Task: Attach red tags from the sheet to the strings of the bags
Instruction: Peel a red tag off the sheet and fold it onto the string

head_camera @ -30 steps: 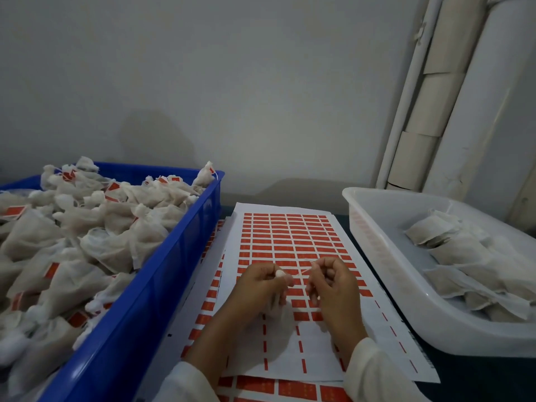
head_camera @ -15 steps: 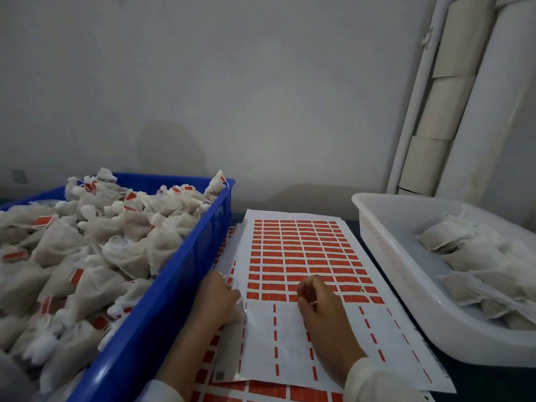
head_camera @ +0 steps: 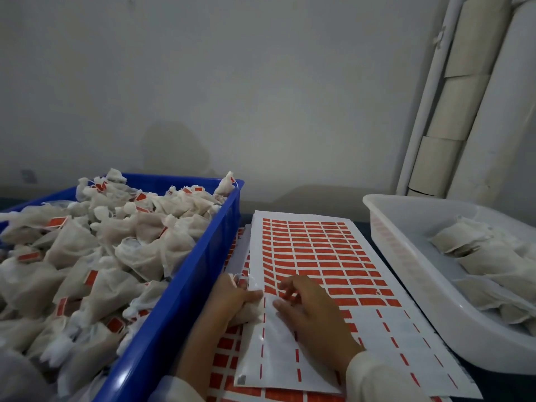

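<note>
Two bins flank the work: a blue crate heaped with tagged bags at left, a white tub with untagged bags at right. Between them lies the sheet of red tags. At its left edge the left hand grips a bag. Right hand, fingers curled, touches the tag rows; whether it pinches one, I cannot tell.

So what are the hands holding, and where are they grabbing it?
The left hand grips a white bag around its body, at the sticker sheet's left edge. The right hand touches the sheet; whether it pinches a tag cannot be told.
</note>
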Demonstrator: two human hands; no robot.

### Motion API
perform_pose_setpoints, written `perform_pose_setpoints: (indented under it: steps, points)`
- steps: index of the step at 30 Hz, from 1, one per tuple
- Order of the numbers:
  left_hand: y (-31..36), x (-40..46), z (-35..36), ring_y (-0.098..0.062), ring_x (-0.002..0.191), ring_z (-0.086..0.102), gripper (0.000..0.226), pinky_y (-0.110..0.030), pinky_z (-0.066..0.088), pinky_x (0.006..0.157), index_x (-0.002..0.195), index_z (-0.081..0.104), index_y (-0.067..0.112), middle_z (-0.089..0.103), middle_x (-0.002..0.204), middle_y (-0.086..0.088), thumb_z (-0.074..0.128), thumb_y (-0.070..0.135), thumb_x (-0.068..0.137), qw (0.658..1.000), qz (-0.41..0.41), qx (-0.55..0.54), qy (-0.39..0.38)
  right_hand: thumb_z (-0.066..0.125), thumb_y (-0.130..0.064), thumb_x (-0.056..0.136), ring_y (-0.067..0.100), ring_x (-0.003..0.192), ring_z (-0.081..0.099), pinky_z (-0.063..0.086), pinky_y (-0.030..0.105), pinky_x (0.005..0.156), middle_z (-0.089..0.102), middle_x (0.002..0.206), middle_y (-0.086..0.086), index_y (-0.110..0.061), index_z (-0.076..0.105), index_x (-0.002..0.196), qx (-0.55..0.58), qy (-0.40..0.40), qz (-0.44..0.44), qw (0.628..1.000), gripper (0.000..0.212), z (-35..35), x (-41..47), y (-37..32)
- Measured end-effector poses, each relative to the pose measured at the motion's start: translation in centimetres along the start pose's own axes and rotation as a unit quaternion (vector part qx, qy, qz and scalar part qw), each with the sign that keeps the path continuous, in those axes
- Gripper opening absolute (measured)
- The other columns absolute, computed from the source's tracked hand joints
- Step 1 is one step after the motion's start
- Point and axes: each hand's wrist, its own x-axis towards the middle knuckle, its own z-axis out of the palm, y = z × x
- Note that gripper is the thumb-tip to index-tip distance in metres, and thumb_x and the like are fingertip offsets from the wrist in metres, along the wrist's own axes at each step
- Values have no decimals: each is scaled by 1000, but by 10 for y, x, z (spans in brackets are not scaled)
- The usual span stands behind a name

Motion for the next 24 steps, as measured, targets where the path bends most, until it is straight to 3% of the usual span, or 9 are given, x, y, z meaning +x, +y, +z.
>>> perform_pose_setpoints:
  steps: [4, 7, 10, 12, 18, 20, 24]
  points:
    - [-6, 1, 3, -4, 60, 45, 48, -16, 35, 48, 114, 46, 17, 50, 83, 4, 73, 28, 76, 999, 13, -36, -12, 61, -43, 84, 2, 85, 56, 45, 12, 82, 58, 100, -18, -37, 54, 99, -62, 31, -45, 997, 17, 12, 12, -15]
    - [-8, -1, 4, -3, 62, 48, 40, -15, 37, 49, 111, 47, 17, 60, 104, -3, 70, 25, 79, 999, 36, -28, -13, 60, -40, 86, 2, 76, 53, 38, 6, 73, 61, 96, -10, -27, 61, 96, -107, 46, -59, 991, 17, 17, 17, -20]
    - [-7, -3, 4, -14, 85, 56, 51, -23, 42, 64, 123, 43, 14, 57, 117, -8, 69, 23, 80, 998, 38, -49, -15, 59, -36, 87, 2, 74, 50, 40, 11, 77, 62, 96, -7, -23, 64, 98, -133, 51, -48, 989, 18, 21, 21, -22]
    - [-7, -6, 4, -16, 90, 53, 55, -26, 41, 72, 126, 40, 14, 56, 120, -9, 69, 22, 81, 997, 41, -59, -15, 59, -34, 88, 3, 72, 51, 40, 11, 77, 64, 95, -6, -22, 65, 97, -132, 52, -38, 989, 17, 21, 24, -22]
    - [-4, -9, 6, -16, 97, 53, 65, -23, 38, 75, 132, 34, 14, 52, 124, -8, 70, 27, 79, 999, 45, -25, 1, 56, -32, 90, 3, 70, 52, 37, 8, 75, 65, 90, -6, -22, 66, 95, -123, 40, -25, 991, 15, 20, 29, -20]
    - [-5, -7, 7, -14, 95, 52, 62, -24, 41, 77, 132, 35, 15, 52, 122, -7, 69, 26, 81, 999, 50, -20, 0, 55, -32, 91, 3, 71, 53, 35, 7, 75, 65, 90, -6, -22, 65, 93, -104, 37, -9, 994, 15, 19, 31, -17]
    - [-4, -8, 6, -18, 109, 55, 59, -27, 44, 87, 132, 36, 16, 53, 125, -5, 68, 24, 82, 999, 44, -18, 0, 55, -30, 91, 5, 72, 57, 41, 11, 77, 67, 89, -4, -21, 64, 89, -40, 37, 39, 998, 12, 21, 31, -12]
